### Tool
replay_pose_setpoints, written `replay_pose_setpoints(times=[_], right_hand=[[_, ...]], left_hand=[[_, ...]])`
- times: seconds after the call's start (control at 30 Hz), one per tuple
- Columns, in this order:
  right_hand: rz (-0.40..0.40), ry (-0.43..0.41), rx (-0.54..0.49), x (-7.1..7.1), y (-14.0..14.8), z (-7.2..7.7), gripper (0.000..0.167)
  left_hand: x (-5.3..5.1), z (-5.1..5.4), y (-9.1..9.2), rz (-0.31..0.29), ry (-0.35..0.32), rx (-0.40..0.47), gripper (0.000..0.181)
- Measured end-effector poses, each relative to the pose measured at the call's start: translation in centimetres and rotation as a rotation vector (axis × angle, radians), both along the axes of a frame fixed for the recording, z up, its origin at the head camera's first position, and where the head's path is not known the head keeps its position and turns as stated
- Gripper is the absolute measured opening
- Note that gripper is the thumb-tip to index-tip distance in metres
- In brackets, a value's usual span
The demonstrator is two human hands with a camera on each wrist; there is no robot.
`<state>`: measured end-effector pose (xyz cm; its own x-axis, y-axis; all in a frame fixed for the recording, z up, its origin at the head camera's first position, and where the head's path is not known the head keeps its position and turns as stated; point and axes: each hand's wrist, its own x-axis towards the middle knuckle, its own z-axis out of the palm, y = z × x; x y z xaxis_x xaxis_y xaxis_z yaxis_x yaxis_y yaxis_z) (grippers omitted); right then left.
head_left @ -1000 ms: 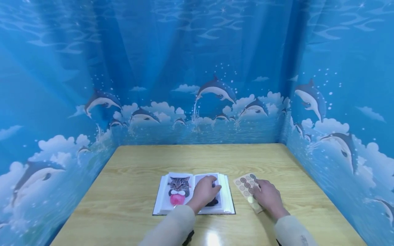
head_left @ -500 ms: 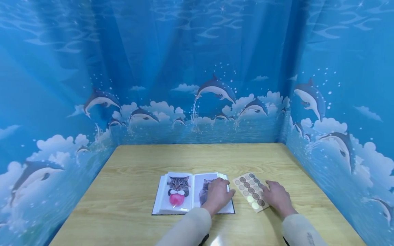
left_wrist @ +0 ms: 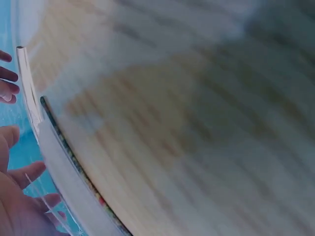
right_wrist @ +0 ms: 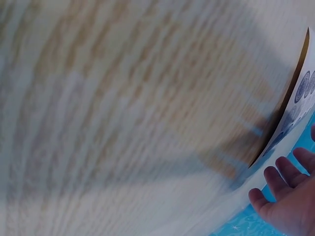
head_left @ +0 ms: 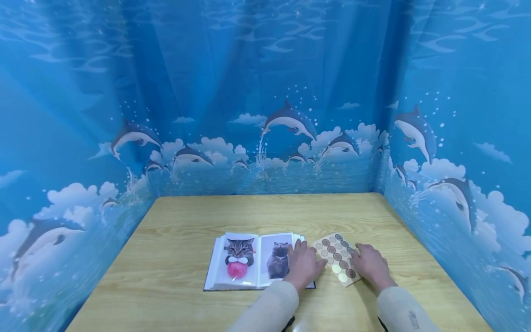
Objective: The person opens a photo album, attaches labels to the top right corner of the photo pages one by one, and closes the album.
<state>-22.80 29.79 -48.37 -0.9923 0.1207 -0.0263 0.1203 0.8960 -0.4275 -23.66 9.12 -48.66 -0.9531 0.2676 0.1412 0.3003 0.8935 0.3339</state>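
Observation:
An open photo album [head_left: 220, 269] lies on the table, with a tabby cat picture [head_left: 239, 258] on the left page and a grey cat picture [head_left: 279, 260] on the right. My left hand [head_left: 304, 265] is at the album's right edge, covering part of it, fingers spread loosely. In the left wrist view, its fingers [left_wrist: 29, 174] stand apart beside the page edges. To the right of the album is a sheet of round stickers [head_left: 333, 256], brown, pale and shiny. My right hand [head_left: 371, 265] is by the sheet's right edge, its relaxed fingers [right_wrist: 280, 184] holding nothing; contact is unclear.
The wood-grain table [head_left: 174, 258] extends behind and to the left of the album. A blue curtain [head_left: 257, 115] printed with dolphins hangs around the back and both sides. Light glares on a couple of the stickers.
My left hand has moved right from over the right page to its outer edge, uncovering the grey cat picture. My right hand has drawn back to the right, exposing more of the sticker sheet.

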Motion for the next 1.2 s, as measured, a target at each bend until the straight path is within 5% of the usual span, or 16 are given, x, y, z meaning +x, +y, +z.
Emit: replay_pose_setpoints(times=[0.2,0.67,1.2], right_hand=[[0.0,-0.033,0.026,0.0,-0.1,0.0,0.054],[-0.004,-0.031,-0.027,-0.1,-1.3,0.8,0.052],[-0.014,-0.007,-0.35,0.2,-2.9,1.6,0.063]], left_hand=[[0.3,-0.3,0.3,-0.015,-0.052,-0.137,0.05],[0.1,-1.0,0.3,-0.045,-0.069,-0.163,0.037],[-0.2,-1.2,0.3,-0.094,-0.102,-0.125,0.047]])
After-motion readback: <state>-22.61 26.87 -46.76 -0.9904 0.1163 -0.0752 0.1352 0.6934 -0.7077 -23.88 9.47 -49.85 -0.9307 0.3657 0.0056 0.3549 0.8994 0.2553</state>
